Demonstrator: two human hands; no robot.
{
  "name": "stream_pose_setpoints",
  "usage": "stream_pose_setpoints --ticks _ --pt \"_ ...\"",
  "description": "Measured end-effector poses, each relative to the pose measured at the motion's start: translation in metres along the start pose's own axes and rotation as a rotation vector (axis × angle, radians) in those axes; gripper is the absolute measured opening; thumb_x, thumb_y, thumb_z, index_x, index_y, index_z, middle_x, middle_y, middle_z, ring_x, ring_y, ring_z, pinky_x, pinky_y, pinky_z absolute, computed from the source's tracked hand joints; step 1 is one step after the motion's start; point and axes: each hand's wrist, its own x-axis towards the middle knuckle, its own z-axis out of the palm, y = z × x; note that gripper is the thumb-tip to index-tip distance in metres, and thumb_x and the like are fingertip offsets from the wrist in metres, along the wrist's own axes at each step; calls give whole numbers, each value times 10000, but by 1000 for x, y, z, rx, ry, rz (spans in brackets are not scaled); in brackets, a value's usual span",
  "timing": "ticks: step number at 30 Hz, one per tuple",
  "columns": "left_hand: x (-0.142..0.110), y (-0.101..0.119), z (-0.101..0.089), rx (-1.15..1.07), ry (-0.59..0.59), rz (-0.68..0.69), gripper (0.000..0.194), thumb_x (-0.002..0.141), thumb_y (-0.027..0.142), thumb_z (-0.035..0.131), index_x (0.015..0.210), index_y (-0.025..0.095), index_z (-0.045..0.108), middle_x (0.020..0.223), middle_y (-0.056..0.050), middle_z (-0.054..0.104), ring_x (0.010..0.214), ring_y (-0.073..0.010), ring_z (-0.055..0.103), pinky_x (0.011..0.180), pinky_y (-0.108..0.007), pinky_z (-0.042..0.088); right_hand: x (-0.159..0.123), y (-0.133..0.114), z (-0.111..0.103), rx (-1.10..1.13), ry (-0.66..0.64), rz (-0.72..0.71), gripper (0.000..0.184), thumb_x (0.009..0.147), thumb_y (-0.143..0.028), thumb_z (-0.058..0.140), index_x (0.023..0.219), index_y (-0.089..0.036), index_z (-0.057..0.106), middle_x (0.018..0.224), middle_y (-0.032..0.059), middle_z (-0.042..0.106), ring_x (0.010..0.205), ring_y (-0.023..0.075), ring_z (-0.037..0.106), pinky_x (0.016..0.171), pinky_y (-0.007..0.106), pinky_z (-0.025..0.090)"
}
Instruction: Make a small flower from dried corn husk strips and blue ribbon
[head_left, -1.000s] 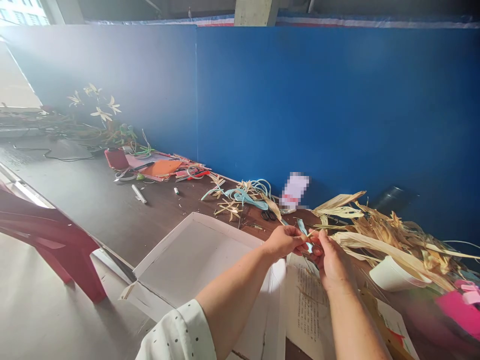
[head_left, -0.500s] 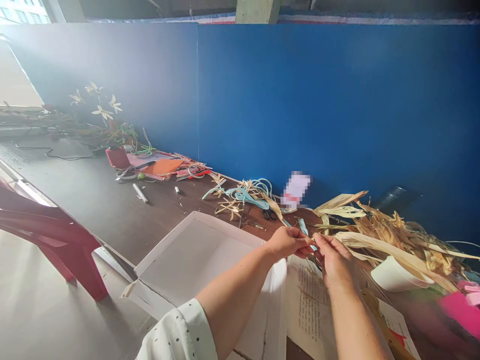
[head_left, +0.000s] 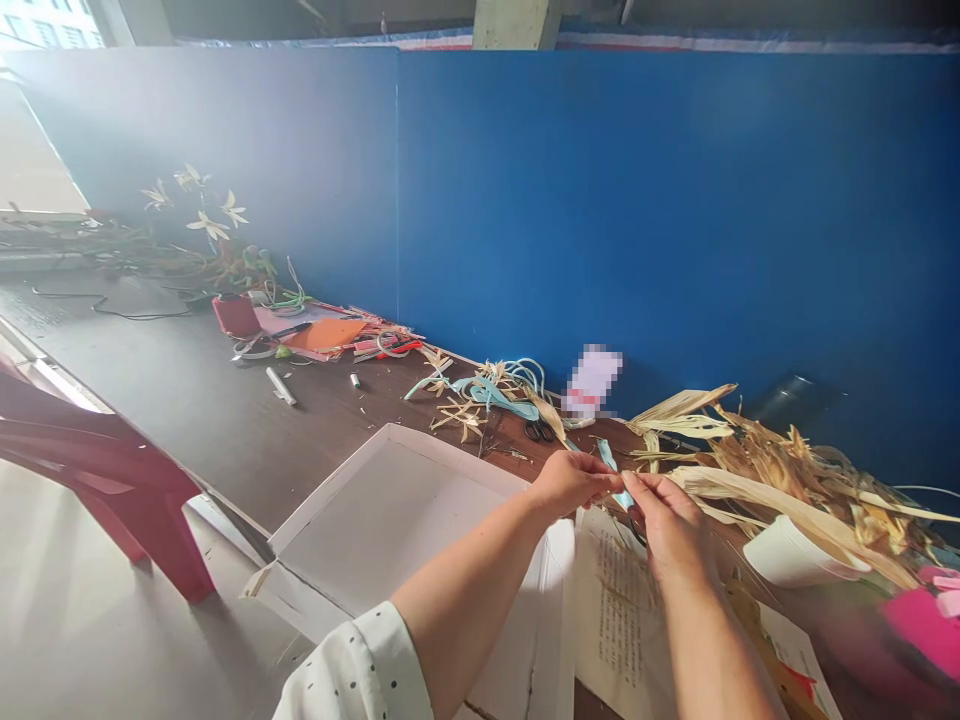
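My left hand (head_left: 570, 482) and my right hand (head_left: 670, 528) meet fingertip to fingertip over the brown table (head_left: 195, 400). Both pinch a thin dried straw strip (head_left: 626, 479) that runs between them. A light blue strip (head_left: 609, 462) lies just behind the fingers. Beneath my hands lies a printed paper sheet (head_left: 619, 610), with an open white cardboard box (head_left: 390, 520) to its left.
A heap of dried husk leaves (head_left: 772, 465) and a white cup (head_left: 787, 555) sit to the right. Black scissors (head_left: 537, 431), straw flowers (head_left: 459, 413), blue strips, coloured paper (head_left: 322, 335) and a marker (head_left: 280, 386) line the blue partition (head_left: 600, 200). A red plastic chair (head_left: 97, 470) stands at left.
My hands have stayed together on the strip; the fingertips shifted only slightly, with the right hand edging a little lower and closer to the left.
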Motion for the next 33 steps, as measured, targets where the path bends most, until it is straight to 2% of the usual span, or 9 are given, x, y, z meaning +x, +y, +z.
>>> stream_pose_setpoints --ticks 5,11,17,21,28,33 --pt "0 1 0 -35 -20 -39 391 571 437 783 701 92 651 525 25 521 470 -46 427 463 -195 342 -2 -2 1 2 -4 -2 360 582 -518 773 744 -216 662 604 -12 589 500 121 441 457 254 344" --pt "1 -1 -1 -12 -52 -25 346 591 410 777 691 98 665 525 21 525 479 -50 436 486 -202 381 0 2 -1 0 -39 -21 299 644 -495 752 760 -239 650 622 -35 575 524 113 425 478 242 333" --pt "0 2 -3 25 -75 -31 323 614 392 762 713 97 675 536 16 541 485 -52 458 496 -202 392 2 4 -2 -11 -37 11 347 633 -509 754 787 -218 645 695 -16 616 584 129 487 533 244 386" --pt "2 -2 -4 35 -106 -31 306 595 367 773 730 108 682 590 4 579 507 -55 482 484 -192 387 3 6 -2 -1 -36 11 357 630 -515 749 792 -215 643 677 -11 617 560 135 485 506 252 375" --pt "5 -4 -6 109 -153 -78 121 674 206 691 760 122 683 542 15 573 492 -65 516 474 -185 405 3 4 -2 43 16 10 358 615 -499 763 788 -216 628 625 -35 584 520 120 453 481 242 343" --pt "1 0 -5 -22 -191 -130 50 679 113 681 710 107 642 545 2 602 545 -97 604 546 -210 479 3 3 -3 29 33 12 347 631 -499 756 798 -221 633 598 -41 557 513 114 436 468 230 337"
